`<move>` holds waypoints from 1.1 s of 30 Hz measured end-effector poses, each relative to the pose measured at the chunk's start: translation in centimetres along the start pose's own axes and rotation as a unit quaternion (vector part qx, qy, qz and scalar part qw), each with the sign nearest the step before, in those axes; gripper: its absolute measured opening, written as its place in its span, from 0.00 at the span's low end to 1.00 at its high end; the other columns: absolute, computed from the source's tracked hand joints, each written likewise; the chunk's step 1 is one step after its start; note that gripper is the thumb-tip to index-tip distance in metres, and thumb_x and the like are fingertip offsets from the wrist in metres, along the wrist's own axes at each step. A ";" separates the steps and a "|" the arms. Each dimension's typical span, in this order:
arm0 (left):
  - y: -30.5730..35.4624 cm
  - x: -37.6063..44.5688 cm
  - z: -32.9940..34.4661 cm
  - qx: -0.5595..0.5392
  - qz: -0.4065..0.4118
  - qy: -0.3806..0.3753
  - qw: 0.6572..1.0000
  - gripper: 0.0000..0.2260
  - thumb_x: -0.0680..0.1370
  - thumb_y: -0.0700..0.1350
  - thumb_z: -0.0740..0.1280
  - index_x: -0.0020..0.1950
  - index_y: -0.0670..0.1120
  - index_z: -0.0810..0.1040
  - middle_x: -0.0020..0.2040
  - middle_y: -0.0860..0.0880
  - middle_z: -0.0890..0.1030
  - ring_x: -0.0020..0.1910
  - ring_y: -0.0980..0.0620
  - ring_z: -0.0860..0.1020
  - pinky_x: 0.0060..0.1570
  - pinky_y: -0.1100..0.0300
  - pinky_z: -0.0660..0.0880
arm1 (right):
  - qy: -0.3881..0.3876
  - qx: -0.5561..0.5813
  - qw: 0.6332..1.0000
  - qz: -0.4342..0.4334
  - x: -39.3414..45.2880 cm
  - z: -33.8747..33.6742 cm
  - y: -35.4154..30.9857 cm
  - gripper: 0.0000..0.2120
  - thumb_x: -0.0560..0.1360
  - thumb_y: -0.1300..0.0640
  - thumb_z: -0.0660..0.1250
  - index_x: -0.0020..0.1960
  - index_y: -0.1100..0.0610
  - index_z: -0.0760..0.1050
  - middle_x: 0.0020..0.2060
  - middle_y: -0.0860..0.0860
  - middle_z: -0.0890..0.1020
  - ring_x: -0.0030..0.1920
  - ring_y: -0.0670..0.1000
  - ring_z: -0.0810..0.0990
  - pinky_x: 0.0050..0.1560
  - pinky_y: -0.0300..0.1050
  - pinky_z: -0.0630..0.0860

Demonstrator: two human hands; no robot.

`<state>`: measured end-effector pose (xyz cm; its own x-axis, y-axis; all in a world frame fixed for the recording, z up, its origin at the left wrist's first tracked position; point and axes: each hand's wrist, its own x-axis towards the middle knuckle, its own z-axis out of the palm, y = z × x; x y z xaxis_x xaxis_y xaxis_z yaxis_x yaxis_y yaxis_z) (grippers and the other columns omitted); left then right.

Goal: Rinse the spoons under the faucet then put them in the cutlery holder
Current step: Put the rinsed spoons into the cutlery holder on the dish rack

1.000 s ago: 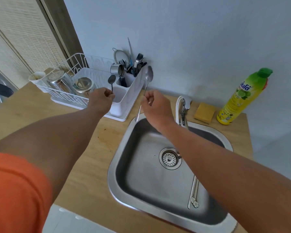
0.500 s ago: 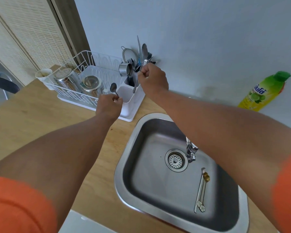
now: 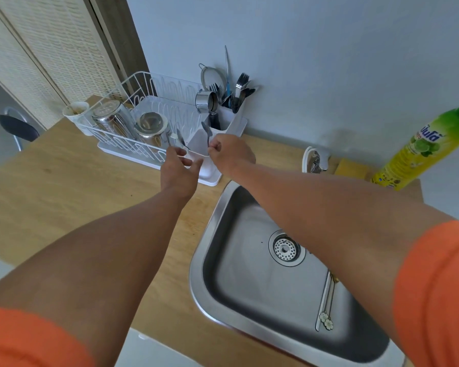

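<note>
Your right hand (image 3: 229, 154) is closed in a fist-like grip on the handle of a spoon (image 3: 206, 131). The spoon's bowl points up, and it stands above the front compartment of the white cutlery holder (image 3: 196, 144). Your left hand (image 3: 179, 168) sits just beside it, at the holder's front-left corner. Its grip is loose, with the fingers partly spread. A second spoon (image 3: 180, 140) rises from the fingertips, but the blur prevents you from telling whether the fingers are pinching it. Both spoons are over the front compartment, close together, with the left one leaning toward the dish rack (image 3: 133, 128).

Compared with half a second ago, your right hand has come down from the rear compartment, where forks and a strainer stand, to the front one. Your left hand has opened from a closed fist to spread fingers.

More cutlery with flower-shaped handle ends (image 3: 326, 305) lies on the floor of the steel sink (image 3: 210, 260), right of the drain and well apart from both hands. The faucet (image 3: 316, 161) stands behind the sink on the wooden surface (image 3: 64, 194).
</note>
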<state>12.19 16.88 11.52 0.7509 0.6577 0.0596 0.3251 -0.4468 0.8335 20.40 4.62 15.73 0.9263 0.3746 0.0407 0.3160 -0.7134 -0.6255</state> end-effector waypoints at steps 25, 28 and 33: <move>-2.5 -9.8 5.1 0.141 0.046 -0.196 0.969 0.04 0.80 0.52 0.69 0.51 0.53 0.76 0.46 0.52 0.82 0.46 0.48 0.80 0.45 0.56 0.73 | -0.174 -0.036 0.969 0.174 -23.6 4.7 16.6 0.10 0.79 0.48 0.59 0.56 0.46 0.78 0.54 0.48 0.84 0.55 0.55 0.81 0.49 0.46 0.74; -2.4 -11.7 6.8 0.163 0.060 -0.236 0.956 0.03 0.80 0.51 0.67 0.50 0.53 0.77 0.45 0.52 0.82 0.45 0.48 0.80 0.46 0.54 0.77 | -0.194 -0.060 0.959 0.199 -26.2 3.7 19.3 0.10 0.80 0.48 0.59 0.56 0.47 0.78 0.54 0.49 0.84 0.54 0.55 0.82 0.50 0.47 0.76; -1.8 -15.2 10.5 0.174 0.060 -0.301 0.936 0.03 0.80 0.50 0.68 0.46 0.53 0.78 0.47 0.50 0.84 0.46 0.46 0.81 0.52 0.49 0.81 | -0.202 -0.075 0.937 0.275 -28.1 1.5 22.9 0.11 0.80 0.54 0.60 0.56 0.56 0.78 0.56 0.56 0.82 0.54 0.57 0.82 0.51 0.46 0.78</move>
<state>6.20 1.31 3.31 0.9473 0.1769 -0.2670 0.3076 -0.7349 0.6044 1.30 -21.35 -0.89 0.8132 0.0983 -0.5736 -0.1330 -0.9281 -0.3476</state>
